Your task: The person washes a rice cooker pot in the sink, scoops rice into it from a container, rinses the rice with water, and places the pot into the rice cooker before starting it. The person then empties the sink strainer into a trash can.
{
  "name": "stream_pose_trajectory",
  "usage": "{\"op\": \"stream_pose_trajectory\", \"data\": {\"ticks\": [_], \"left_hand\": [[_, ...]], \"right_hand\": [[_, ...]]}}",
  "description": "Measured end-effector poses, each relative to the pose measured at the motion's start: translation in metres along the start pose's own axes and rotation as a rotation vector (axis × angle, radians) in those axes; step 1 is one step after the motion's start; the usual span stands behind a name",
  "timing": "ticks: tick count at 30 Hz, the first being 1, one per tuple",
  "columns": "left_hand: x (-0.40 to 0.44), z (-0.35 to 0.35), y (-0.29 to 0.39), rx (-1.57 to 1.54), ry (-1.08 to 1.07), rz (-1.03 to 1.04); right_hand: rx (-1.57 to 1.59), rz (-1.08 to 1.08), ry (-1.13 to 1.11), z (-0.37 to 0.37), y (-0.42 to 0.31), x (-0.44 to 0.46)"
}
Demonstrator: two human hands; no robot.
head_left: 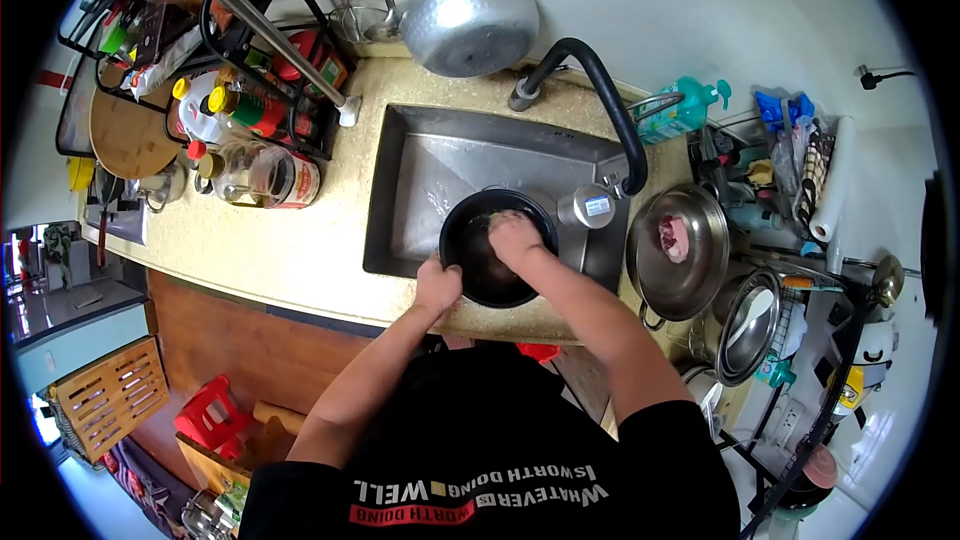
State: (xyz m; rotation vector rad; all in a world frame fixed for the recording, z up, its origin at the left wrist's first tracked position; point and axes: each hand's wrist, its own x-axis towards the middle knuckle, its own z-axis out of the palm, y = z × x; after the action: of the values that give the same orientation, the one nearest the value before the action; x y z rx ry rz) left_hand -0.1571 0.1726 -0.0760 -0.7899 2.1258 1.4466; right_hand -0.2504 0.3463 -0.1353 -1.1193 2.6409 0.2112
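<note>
A round black pot (460,285) sits over the front part of the metal sink (415,155), its inside dark and wet-looking. My left hand (438,286) grips the pot's near left rim, thumb over the edge. Inside the pot is my right hand (515,238), its fingers curled down against the inner wall. A small yellowish bit shows by those fingertips; what it is, I cannot make out. Just right of the pot hangs the head of the black faucet (597,208), with a small lit display.
A steel pan (650,270) holding a piece of raw meat (674,238) stands right of the sink, beside a steel pot (730,360). Behind are a green soap bottle (675,118) and a hanging wok (470,30). Jars and bottles (240,175) line the left counter.
</note>
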Motion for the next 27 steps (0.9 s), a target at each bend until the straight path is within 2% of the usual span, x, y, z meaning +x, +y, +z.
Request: {"op": "stream_pose_trajectory", "data": {"ticks": [3, 4, 6, 8, 9, 12, 14, 16, 18, 21, 22, 24, 26, 27], "left_hand": [[-0.010, 0.011, 0.002, -0.031, 0.126, 0.194], [-0.011, 0.014, 0.003, -0.044, 0.170, 0.258], [-0.010, 0.015, 0.004, -0.061, 0.155, 0.278], [-0.009, 0.019, 0.002, -0.045, 0.179, 0.302], [-0.009, 0.018, 0.001, -0.044, 0.163, 0.299], [-0.010, 0.017, 0.001, -0.048, 0.131, 0.302], [-0.016, 0.015, -0.001, -0.060, 0.128, 0.315], [-0.014, 0.018, -0.008, -0.146, 0.130, 0.367], [-0.014, 0.021, -0.016, -0.217, 0.161, 0.444], [-0.018, 0.023, -0.008, -0.181, 0.179, 0.403], [-0.018, 0.023, -0.005, -0.180, 0.185, 0.387], [-0.018, 0.023, -0.002, -0.180, 0.185, 0.375], [-0.018, 0.024, -0.005, -0.183, 0.185, 0.390], [-0.019, 0.024, -0.009, -0.187, 0.186, 0.413]], "right_hand": [[0.155, 0.118, -0.464, -0.030, -0.004, -0.030], [0.209, 0.030, -0.610, -0.057, -0.005, -0.044], [0.513, -0.062, -0.598, -0.056, -0.011, -0.055], [0.610, -0.217, -0.577, -0.049, -0.025, -0.041], [0.875, -0.138, -0.381, -0.017, -0.039, -0.034], [0.686, -0.142, -0.017, -0.014, -0.041, -0.012], [0.442, -0.105, 0.043, -0.021, -0.028, 0.001], [0.386, -0.038, 0.138, -0.025, -0.008, 0.002], [0.302, 0.020, -0.113, -0.038, 0.012, -0.006], [0.271, -0.043, -0.357, -0.058, 0.006, -0.040], [0.349, 0.010, -0.305, -0.042, -0.007, -0.051], [0.394, -0.103, -0.379, -0.045, -0.026, -0.053], [0.600, -0.004, -0.158, -0.025, -0.047, -0.043], [0.705, -0.062, -0.008, -0.026, -0.051, -0.035]]}}
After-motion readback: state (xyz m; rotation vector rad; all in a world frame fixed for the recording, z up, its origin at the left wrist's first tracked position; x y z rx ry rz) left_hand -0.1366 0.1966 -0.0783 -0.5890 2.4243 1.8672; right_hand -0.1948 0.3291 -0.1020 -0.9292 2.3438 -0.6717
